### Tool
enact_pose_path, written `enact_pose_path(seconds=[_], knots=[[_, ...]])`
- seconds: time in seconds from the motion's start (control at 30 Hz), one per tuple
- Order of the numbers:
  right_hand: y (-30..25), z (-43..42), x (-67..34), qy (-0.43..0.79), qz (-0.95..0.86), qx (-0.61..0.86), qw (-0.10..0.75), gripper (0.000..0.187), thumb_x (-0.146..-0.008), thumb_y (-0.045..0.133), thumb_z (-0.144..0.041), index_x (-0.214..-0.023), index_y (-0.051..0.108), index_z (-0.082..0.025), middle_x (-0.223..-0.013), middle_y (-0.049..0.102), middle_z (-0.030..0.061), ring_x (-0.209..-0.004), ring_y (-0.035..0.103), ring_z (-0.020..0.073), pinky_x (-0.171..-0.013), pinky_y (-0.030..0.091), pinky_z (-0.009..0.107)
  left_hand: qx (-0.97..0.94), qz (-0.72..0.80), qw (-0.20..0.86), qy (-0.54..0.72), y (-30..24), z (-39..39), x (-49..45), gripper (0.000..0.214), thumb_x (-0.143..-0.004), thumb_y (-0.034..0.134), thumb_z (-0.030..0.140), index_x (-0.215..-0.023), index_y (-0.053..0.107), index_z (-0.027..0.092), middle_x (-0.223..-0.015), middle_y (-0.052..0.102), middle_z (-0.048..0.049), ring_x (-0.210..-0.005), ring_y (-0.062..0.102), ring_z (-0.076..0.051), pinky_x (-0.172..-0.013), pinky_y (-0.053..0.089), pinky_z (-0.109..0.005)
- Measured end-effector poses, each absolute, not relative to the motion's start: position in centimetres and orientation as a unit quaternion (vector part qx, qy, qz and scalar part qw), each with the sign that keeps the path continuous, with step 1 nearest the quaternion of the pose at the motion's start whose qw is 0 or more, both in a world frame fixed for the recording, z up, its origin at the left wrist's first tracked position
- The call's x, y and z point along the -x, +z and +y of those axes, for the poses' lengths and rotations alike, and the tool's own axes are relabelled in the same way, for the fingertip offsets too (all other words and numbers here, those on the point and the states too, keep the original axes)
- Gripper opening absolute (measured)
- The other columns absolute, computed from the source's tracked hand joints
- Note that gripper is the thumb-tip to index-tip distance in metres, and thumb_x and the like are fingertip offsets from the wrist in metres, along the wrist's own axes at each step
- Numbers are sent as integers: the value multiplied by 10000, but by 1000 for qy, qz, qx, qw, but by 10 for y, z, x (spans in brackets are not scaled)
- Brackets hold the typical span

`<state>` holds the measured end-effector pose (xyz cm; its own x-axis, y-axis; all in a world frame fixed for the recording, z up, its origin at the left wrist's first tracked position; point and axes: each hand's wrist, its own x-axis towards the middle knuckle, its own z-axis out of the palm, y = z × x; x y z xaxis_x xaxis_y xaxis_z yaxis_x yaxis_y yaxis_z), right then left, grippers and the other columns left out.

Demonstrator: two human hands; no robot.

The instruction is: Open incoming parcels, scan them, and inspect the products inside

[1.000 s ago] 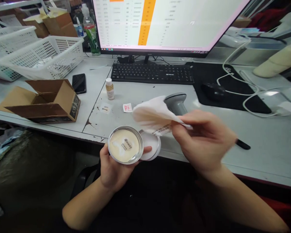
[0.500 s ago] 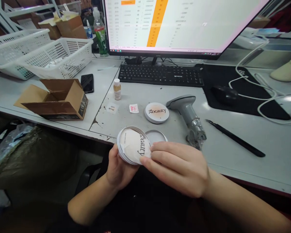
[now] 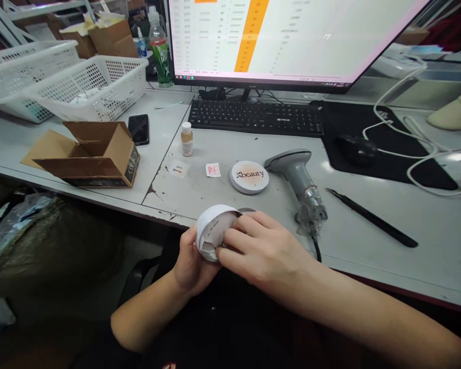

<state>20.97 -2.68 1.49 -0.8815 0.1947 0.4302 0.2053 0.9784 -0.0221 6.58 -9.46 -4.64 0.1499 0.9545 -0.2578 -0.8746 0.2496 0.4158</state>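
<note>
My left hand (image 3: 190, 264) grips a round white compact case (image 3: 212, 228) from below, at the desk's front edge. My right hand (image 3: 263, 251) lies over the case from the right, fingers pressed on its face and on a beige printed pad inside it. A second round piece of the case shows as a thin rim (image 3: 248, 210) behind my right fingers. A separate round lid printed "beauty" (image 3: 249, 177) lies flat on the desk beyond my hands. A grey barcode scanner (image 3: 297, 177) lies just right of that lid.
An open cardboard box (image 3: 92, 154), a black phone (image 3: 139, 128), a small bottle (image 3: 186, 139) and two small sachets (image 3: 212, 169) lie at the left. A keyboard (image 3: 255, 117), monitor (image 3: 292, 36), mouse (image 3: 355, 148), black pen (image 3: 372, 218) and white baskets (image 3: 88, 84) surround them.
My right hand dropped the white wrapper it held, came down onto the case and now presses the pad into it. The case has tilted towards me. The "beauty" lid became visible on the desk.
</note>
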Motion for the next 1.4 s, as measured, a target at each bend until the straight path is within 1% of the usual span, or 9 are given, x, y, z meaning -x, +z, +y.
enact_pose_path(seconds=[0.17, 0.37, 0.57, 0.67, 0.8, 0.97, 1.03, 1.2, 1.4], knots=[[22, -22, -210, 69, -963, 92, 244, 155, -992, 561, -225, -1006, 713, -197, -875, 679, 52, -789, 530, 175, -687, 436, 315, -68, 210, 764, 607, -45, -98, -68, 581, -905, 544, 560, -1365, 588, 206, -1312, 652, -99, -1328, 527, -355, -1063, 463, -469], [17, -26, -202, -58, -958, 119, 254, 208, -959, 599, -193, -1133, 713, -173, -1149, 711, 111, -1070, 615, 258, -918, 526, 418, -64, 216, 755, 616, -49, -100, -73, 525, -948, 514, 556, -1328, 624, 209, -1354, 636, -77, -1397, 474, -316, -1134, 420, -425], [10, -32, -209, -57, -954, 61, 287, 232, -945, 624, -207, -1153, 720, -244, -1302, 673, 32, -1294, 540, 240, -1192, 380, 470, -46, 257, 721, 642, -39, -106, -61, 586, -914, 542, 541, -1423, 556, 251, -1318, 656, -74, -1336, 534, -330, -1115, 448, -459], [-9, -38, -215, 41, -911, 102, 398, 476, -894, 723, -337, -1353, 605, -300, -1519, 499, 55, -1475, 361, 281, -1245, 284, 527, -76, 255, 699, 664, -33, -112, -49, 665, -841, 606, 643, -1432, 540, 345, -1223, 688, -66, -1163, 640, -335, -1025, 513, -511], [-43, -49, -210, 352, -797, 224, 437, 1124, -787, 766, -602, -1630, 81, -318, -1680, 195, 145, -1525, 281, 339, -1189, 382, 531, -107, 225, 718, 650, -37, -118, -45, 820, -749, 671, 714, -1475, 479, 385, -1155, 688, -73, -981, 687, -306, -981, 526, -548], [-58, -47, -202, 588, -647, 233, 426, 1103, -732, 721, -736, -1602, 132, -404, -1621, 326, 135, -1403, 477, 351, -979, 580, 471, -107, 233, 733, 630, -45, -116, -51, 848, -789, 640, 691, -1531, 399, 358, -1312, 623, -85, -1194, 616, -345, -1066, 470, -544], [-51, -41, -207, 554, -663, 233, 447, 1051, -734, 708, -746, -1589, 202, -405, -1611, 339, 124, -1391, 484, 356, -991, 571, 491, -125, 234, 735, 625, -46, -112, -53, 820, -821, 585, 715, -1528, 411, 338, -1329, 622, -97, -1225, 599, -368, -1084, 442, -580], [-27, -28, -214, 247, -854, 197, 414, 1052, -748, 781, -624, -1605, 235, -351, -1615, 310, 145, -1475, 332, 381, -1181, 347, 601, -161, 269, 732, 605, -58, -108, -67, 752, -852, 524, 769, -1394, 603, 253, -1385, 620, -94, -1438, 409, -372, -1202, 327, -518], [-22, -27, -208, 194, -896, 148, 371, 929, -847, 673, -636, -1591, 288, -233, -1534, 408, 206, -1404, 411, 366, -1132, 402, 574, -283, 279, 747, 533, -63, -105, -62, 789, -834, 596, 751, -1406, 595, 207, -1448, 575, -127, -1453, 392, -379, -1221, 306, -506]])
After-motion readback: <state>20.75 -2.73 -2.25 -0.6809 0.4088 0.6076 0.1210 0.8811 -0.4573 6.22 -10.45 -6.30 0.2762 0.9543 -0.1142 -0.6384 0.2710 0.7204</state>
